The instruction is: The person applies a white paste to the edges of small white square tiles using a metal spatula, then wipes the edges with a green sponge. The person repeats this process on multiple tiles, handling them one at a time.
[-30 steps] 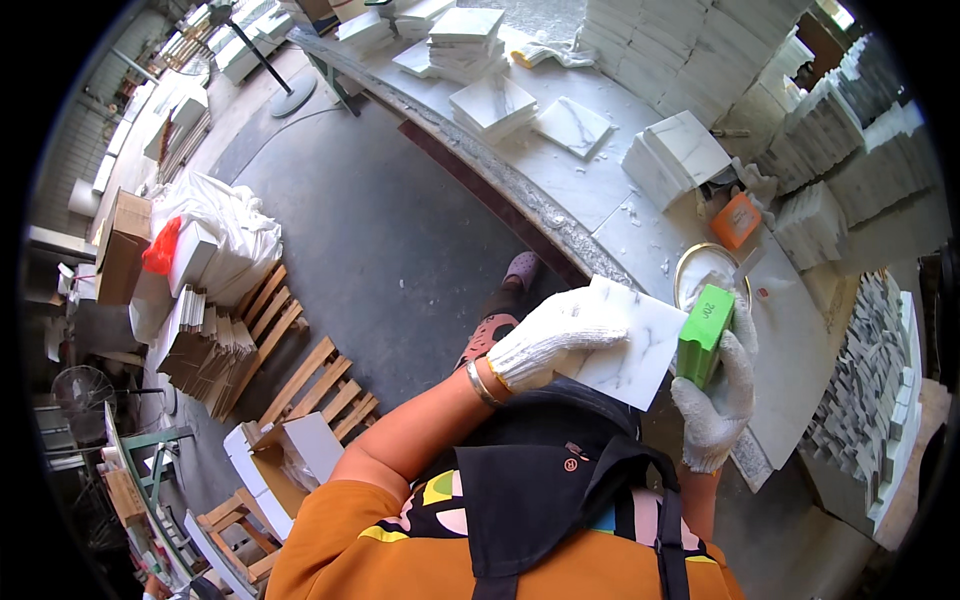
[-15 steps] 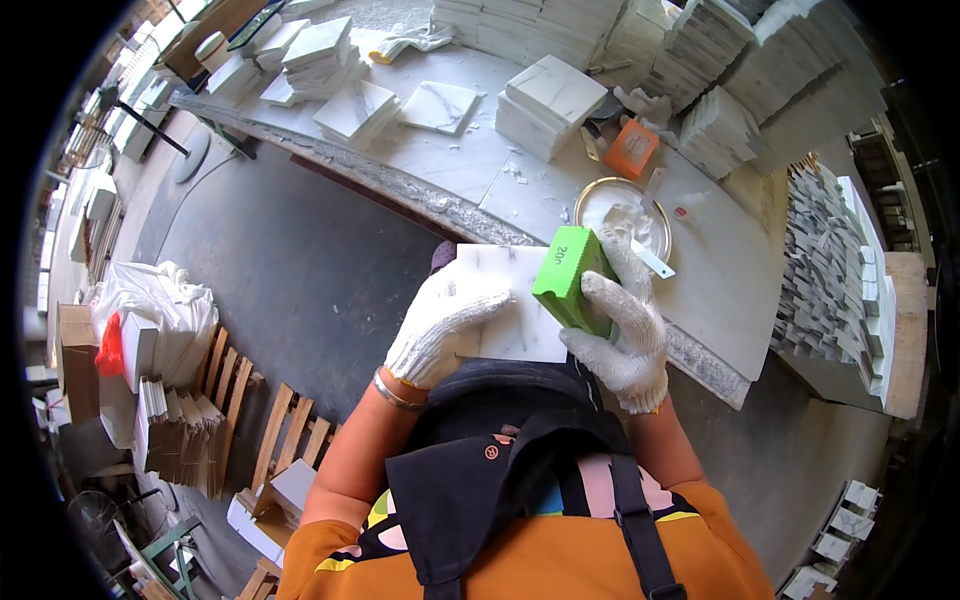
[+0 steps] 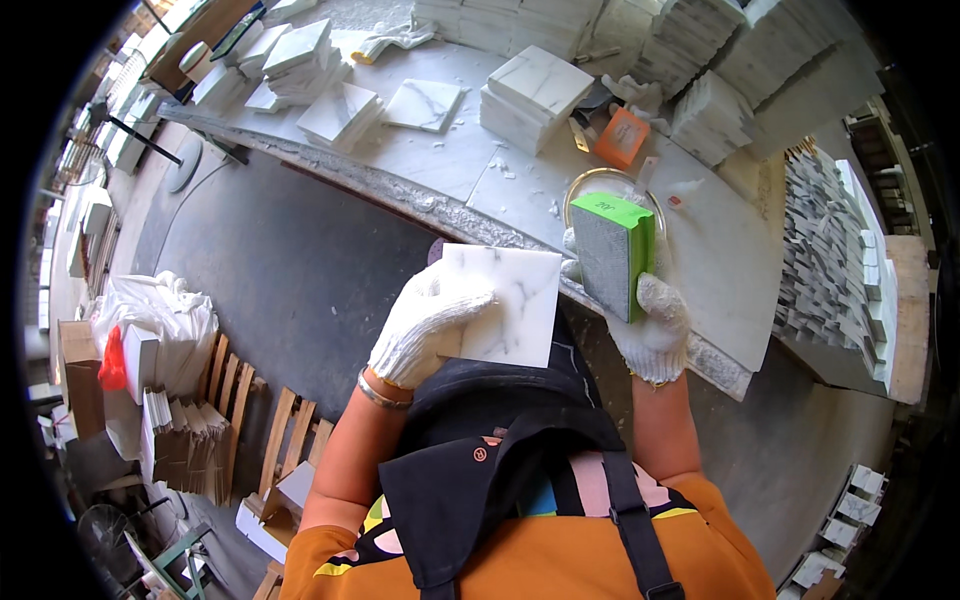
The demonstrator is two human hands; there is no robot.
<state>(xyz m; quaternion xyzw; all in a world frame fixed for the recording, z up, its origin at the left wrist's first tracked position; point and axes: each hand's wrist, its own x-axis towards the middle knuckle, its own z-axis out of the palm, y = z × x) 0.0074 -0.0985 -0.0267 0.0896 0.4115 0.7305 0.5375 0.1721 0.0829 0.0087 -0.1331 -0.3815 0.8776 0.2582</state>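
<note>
Tile (image 3: 522, 312) in left hand (image 3: 425, 325) (right hand (image 3: 657, 328): block (image 3: 612, 255)).

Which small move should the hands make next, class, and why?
Probably, the white-gloved right hand should bring the green-and-grey rectangular block to the right edge of the square white grey-veined tile: the white-gloved left hand holds that tile with this edge uncovered, while the block appears close beside it, grey face showing.

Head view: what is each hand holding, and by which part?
The left hand holds a white veined tile by its left side; the right hand a green-and-grey block by opposite sides.
</note>
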